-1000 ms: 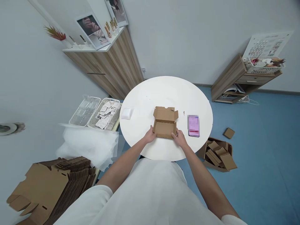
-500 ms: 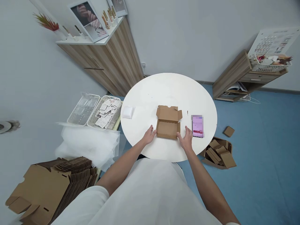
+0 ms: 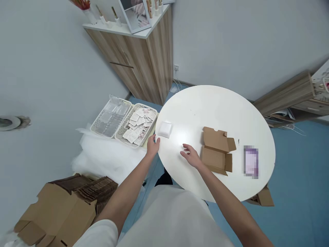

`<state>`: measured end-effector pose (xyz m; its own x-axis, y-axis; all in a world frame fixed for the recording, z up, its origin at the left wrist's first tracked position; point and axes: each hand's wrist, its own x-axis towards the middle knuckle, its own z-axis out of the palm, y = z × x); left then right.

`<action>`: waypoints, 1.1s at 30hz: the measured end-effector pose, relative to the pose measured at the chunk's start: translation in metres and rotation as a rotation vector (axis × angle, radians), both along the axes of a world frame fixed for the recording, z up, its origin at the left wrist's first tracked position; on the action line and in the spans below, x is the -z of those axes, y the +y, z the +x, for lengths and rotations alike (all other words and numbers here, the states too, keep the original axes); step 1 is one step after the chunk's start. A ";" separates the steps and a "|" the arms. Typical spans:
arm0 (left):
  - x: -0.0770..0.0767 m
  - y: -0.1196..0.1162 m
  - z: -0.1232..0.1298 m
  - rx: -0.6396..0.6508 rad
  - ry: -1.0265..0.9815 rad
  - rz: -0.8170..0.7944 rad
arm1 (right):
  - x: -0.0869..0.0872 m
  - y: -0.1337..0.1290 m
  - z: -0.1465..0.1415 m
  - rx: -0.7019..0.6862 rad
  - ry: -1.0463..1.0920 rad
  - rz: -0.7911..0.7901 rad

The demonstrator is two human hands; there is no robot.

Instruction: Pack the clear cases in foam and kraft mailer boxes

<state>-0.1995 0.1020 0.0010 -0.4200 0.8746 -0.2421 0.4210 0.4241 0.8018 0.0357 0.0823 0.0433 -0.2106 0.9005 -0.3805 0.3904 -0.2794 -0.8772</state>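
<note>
Taking the table as a clock, with twelve at its far side, I begin from what is nearest to me. Outside, toward eight o'clock and beside my left arm, is a stack of flat cardboard, and just beyond it lie translucent white sheets. My right hand is at about eight, inside the rim; it is half open, fingers gently bent, holding nothing. My left hand is by the rim near nine, loosely open, and I see nothing in it; whether it touches the rim, I cannot tell. The brown box lies near the centre, its lid unfolded away from me, touched by neither hand. A blurred purple thing is at four. The white packet lies between nine and ten, close to both hands. I judge the present step to be a reach to this packet; it calls for fingers opened a little wider, and a soft grip from both sides. Farther, toward eleven, stands the wooden cabinet.
</note>
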 end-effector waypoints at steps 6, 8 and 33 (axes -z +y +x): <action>0.008 0.050 -0.016 0.107 -0.045 -0.004 | 0.022 0.048 -0.071 0.259 0.124 -0.174; 0.011 0.061 -0.013 0.114 -0.057 -0.022 | 0.026 0.060 -0.085 0.316 0.179 -0.173; -0.026 -0.032 0.044 0.084 -0.773 -0.098 | -0.003 0.004 -0.033 0.392 0.470 -0.099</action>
